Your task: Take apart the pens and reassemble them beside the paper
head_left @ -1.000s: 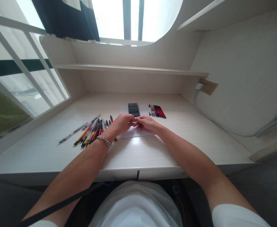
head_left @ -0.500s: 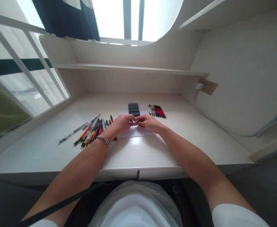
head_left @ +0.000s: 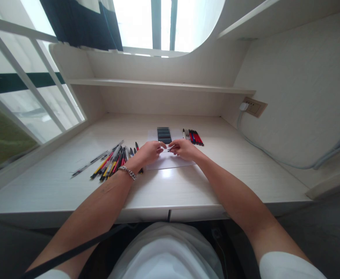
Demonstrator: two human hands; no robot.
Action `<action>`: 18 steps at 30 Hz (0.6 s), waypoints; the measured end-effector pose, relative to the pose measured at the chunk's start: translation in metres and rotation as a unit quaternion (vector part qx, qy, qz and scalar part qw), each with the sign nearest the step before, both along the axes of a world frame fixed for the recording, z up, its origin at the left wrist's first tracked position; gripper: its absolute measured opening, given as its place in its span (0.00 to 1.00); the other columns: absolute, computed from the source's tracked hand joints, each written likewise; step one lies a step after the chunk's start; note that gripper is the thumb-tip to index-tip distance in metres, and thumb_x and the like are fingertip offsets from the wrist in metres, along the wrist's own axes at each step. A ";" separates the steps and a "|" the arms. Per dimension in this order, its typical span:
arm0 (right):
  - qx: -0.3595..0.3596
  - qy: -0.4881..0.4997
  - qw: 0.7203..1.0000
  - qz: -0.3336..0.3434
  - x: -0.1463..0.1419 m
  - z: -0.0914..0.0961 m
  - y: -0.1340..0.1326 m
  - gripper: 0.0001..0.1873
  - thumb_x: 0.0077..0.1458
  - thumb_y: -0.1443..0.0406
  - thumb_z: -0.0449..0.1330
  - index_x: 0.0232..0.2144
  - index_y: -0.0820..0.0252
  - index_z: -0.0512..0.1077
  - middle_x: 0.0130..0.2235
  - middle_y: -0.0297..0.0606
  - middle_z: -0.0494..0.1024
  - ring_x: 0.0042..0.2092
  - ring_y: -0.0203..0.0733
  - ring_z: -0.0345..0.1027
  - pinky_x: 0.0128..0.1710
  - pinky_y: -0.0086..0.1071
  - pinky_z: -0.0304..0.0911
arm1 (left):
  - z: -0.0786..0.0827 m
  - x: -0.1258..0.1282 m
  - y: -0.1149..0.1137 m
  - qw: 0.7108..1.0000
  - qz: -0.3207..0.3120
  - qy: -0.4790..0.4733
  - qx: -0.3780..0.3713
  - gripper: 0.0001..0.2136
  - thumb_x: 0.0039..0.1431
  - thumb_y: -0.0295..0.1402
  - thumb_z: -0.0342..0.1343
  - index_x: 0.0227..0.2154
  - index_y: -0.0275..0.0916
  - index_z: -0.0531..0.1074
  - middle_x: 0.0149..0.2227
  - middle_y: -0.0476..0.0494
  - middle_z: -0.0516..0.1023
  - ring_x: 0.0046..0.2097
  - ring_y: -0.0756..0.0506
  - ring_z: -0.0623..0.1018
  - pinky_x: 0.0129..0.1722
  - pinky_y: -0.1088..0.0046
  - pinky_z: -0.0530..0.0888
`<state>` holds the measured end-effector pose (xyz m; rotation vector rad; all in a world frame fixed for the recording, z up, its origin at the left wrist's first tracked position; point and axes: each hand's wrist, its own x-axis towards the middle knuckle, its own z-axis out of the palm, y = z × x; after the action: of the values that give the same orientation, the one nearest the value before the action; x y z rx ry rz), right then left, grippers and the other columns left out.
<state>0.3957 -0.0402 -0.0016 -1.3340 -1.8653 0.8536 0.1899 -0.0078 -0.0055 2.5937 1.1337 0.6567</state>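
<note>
Over the sheet of white paper (head_left: 172,164) my two hands face each other, fingertips a small gap apart. My left hand (head_left: 151,152), with a chain bracelet at the wrist, has its fingers curled in; what they hold, if anything, is too small to make out. Between the thumb and fingers of my right hand (head_left: 183,149) is a small thin dark piece (head_left: 169,150), too small to name. Just beyond the hands lies a dark striped, flat rectangular thing (head_left: 164,135), blurred along its far edge.
To the left, a loose pile of pens (head_left: 112,164) and thin clear pen parts (head_left: 98,158) spreads over the white desk (head_left: 239,174). Several red, blue and pale pens (head_left: 195,137) lie in a row behind my right hand. A cable (head_left: 274,158) runs from the wall socket (head_left: 255,107).
My fingertips, which met around a small shiny thing half a second ago, have drawn slightly apart. A dark piece now shows at the right fingertips. The pens have not moved.
</note>
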 end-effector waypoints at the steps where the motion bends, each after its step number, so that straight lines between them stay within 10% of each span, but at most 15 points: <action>1: 0.022 -0.027 0.999 -0.012 0.002 0.001 0.000 0.11 0.52 0.74 0.61 0.38 0.61 0.79 0.36 0.42 0.82 0.37 0.39 0.74 0.35 0.28 0.66 | 0.000 -0.001 0.001 1.000 0.005 0.000 -0.001 0.14 0.59 0.32 0.51 0.44 0.41 0.77 0.38 0.42 0.81 0.38 0.46 0.78 0.38 0.74 0.72; 18: 0.131 -0.180 0.973 -0.061 -0.004 -0.011 0.000 0.10 0.51 0.71 0.63 0.36 0.56 0.80 0.38 0.38 0.82 0.37 0.40 0.73 0.39 0.30 0.63 | -0.001 -0.001 0.003 0.998 0.015 -0.035 -0.046 0.14 0.60 0.35 0.51 0.44 0.41 0.78 0.35 0.44 0.81 0.34 0.47 0.77 0.35 0.74 0.70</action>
<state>0.3913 -0.0399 -0.0131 -1.4853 -2.0565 0.2996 0.1891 -0.0052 -0.0067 2.4604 1.1564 0.6797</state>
